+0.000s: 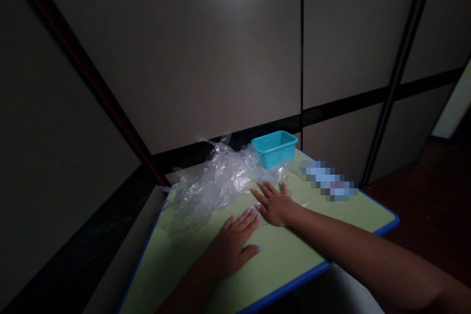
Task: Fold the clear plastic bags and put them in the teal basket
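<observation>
Both my hands lie flat on a pale green table [331,216] with a blue edge. My left hand [231,243] rests palm down near the table's middle, fingers stretched out and pointing away from me. My right hand [274,203] lies just beyond it, fingers spread, its fingertips touching the edge of a heap of clear plastic bags [217,181]. A thin clear sheet seems to lie under both palms, though the dim light makes this hard to tell. A small turquoise plastic tub [275,148] stands at the table's far edge behind the bags.
A blurred-out flat item [329,181] lies on the table to the right of the tub. Grey wall panels [206,59] with dark seams stand right behind the table. The dark floor [423,201] shows on the right. The scene is dimly lit.
</observation>
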`<state>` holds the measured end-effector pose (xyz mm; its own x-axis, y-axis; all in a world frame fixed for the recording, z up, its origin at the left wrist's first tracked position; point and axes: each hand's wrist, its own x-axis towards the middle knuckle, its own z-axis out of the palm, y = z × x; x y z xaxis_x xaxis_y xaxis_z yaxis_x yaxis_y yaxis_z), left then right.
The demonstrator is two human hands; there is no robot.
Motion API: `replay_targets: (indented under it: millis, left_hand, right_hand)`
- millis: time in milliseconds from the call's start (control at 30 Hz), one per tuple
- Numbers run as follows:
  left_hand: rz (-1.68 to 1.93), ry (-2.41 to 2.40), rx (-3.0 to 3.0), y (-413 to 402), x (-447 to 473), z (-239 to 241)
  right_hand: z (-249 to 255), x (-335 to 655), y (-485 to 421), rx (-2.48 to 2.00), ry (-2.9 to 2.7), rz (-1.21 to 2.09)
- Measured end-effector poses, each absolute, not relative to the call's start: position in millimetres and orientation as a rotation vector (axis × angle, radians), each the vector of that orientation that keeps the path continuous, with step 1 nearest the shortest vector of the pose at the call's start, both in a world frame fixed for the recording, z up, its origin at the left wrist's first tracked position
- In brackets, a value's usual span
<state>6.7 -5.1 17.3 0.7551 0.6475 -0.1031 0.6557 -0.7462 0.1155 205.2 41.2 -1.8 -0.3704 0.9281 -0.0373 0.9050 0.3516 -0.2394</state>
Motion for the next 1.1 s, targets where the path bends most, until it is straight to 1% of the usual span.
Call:
replay_targets:
  millis: [100, 233, 367, 467, 600, 733, 833, 900, 967, 1100]
  left_hand:
    - [-0.031, 1.090, 2.845, -2, 3, 17]
    - [0.141, 1.187, 3.008, 4, -1, 13]
    - [0.360, 1.451, 3.154, 6, -1, 12]
    - [0.510, 1.751, 3.137, 6, 2, 15]
    - [0.645, 2.157, 2.948, 7, 1, 19]
    - [0.775, 2.282, 2.860, 11, -8, 28]
    - [0.903, 2.363, 2.807, 13, -13, 33]
    - [0.915, 2.421, 2.756, 14, -15, 31]
    - [0.841, 2.465, 2.707, 17, -16, 26]
    - [0.603, 2.496, 2.639, 23, -22, 9]
  right_hand:
    - [-2, 205, 41, -1.706, -2.495, 0.338]
    - [-2, 206, 41, -1.677, -2.495, 0.330]
    - [3, 211, 42, -1.621, -2.441, 0.258]
    - [5, 215, 45, -1.591, -2.363, 0.143]
    - [7, 222, 52, -1.599, -2.232, -0.096]
    - [13, 236, 61, -1.723, -1.968, -0.322]
    - [21, 250, 66, -1.796, -1.755, -0.434]
    - [24, 257, 69, -1.828, -1.659, -0.481]
    - [23, 261, 71, -1.844, -1.629, -0.507]
    - [12, 253, 70, -1.769, -1.834, -0.546]
